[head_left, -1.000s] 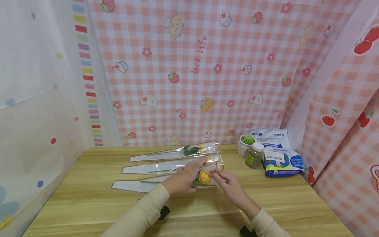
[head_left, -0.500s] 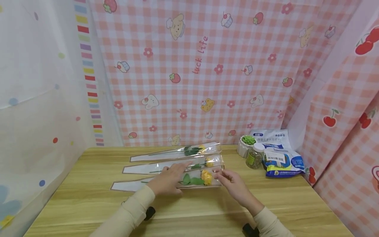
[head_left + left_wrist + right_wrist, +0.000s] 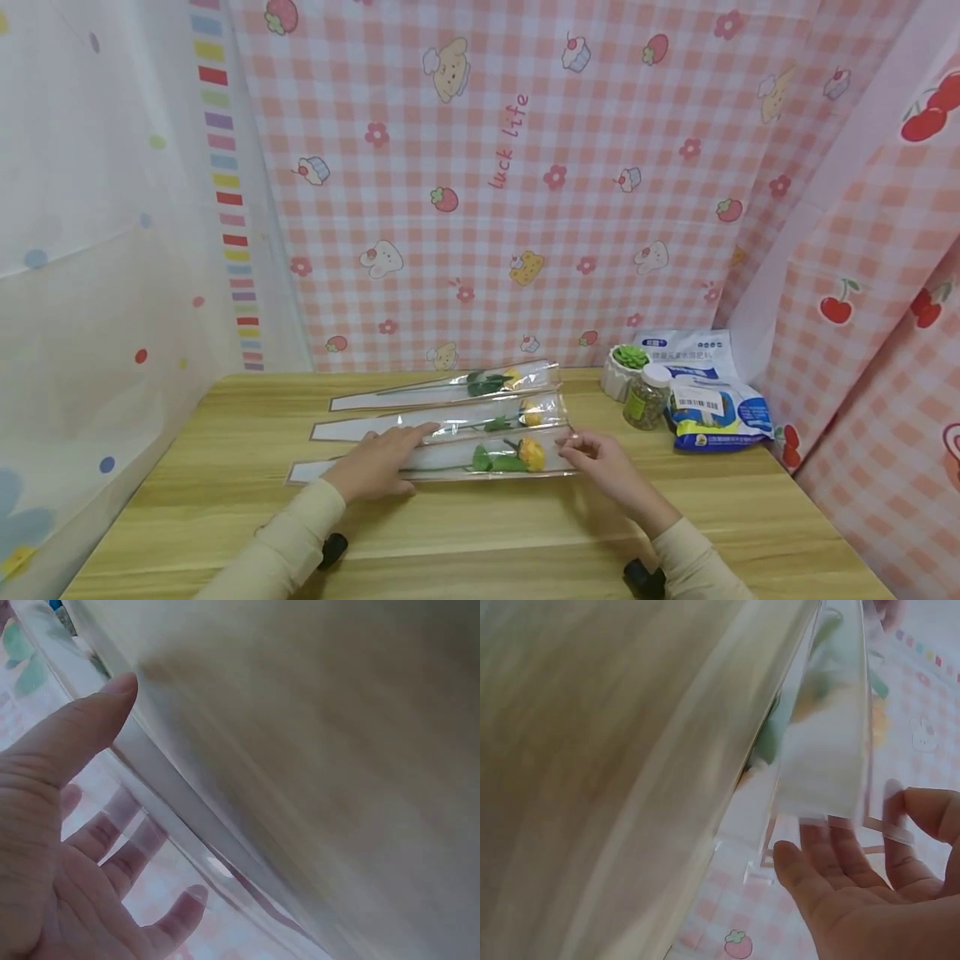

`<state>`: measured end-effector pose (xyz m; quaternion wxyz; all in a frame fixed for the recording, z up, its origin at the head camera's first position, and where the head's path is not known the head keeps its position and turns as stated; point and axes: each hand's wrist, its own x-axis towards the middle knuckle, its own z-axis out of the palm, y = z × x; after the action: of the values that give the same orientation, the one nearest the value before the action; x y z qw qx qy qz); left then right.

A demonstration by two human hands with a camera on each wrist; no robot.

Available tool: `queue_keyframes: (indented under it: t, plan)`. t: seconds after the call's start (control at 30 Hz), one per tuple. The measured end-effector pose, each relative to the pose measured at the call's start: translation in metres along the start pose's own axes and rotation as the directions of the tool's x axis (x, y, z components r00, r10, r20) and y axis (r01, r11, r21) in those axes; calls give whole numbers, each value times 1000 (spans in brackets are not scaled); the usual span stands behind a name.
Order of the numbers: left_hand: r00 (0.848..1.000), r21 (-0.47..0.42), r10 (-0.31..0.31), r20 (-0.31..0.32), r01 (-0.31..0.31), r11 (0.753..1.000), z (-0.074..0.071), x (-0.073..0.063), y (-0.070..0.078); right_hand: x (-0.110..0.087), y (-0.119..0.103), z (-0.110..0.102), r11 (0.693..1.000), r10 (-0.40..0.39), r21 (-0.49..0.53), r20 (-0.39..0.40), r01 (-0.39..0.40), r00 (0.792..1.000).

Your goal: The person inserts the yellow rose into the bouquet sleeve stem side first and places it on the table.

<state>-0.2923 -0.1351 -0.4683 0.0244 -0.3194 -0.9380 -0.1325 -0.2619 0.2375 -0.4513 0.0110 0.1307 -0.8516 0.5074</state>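
A clear flower sleeve with a brownish border lies nearest me on the table, holding a yellow artificial rose with green leaves. My left hand rests over the sleeve's narrower left part, fingers extended, hiding some of the stem; the left wrist view shows its thumb along the front edge. At the wide right end, my right hand pinches the sleeve's edge between thumb and index finger, with the other fingers loosely bent in the right wrist view. Behind it lie two similar sleeved roses, the middle one and the far one.
At the back right stand a potted succulent, a white-capped jar and a blue-and-yellow bag before a white packet. Checked cloth hangs behind the wooden table.
My left hand has slid left along the front sleeve, uncovering the leaves and rose. My right hand and the front sleeve have shifted slightly right.
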Motion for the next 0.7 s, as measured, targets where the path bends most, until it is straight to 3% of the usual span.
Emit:
queue_keyframes:
  t: [0.3,0.47,0.7]
  plan:
    - [1000,12,7,11,-7,1000,-12,-17,-8,4,11,-8,996,69,-58,1,-68,998]
    - [1000,-32,11,23,-10,999,-15,-20,-11,5,17,-11,991,90,-102,3,-89,996]
    - [999,-64,-9,48,12,998,-17,-20,-10,3,19,-11,991,113,-73,30,-110,993]
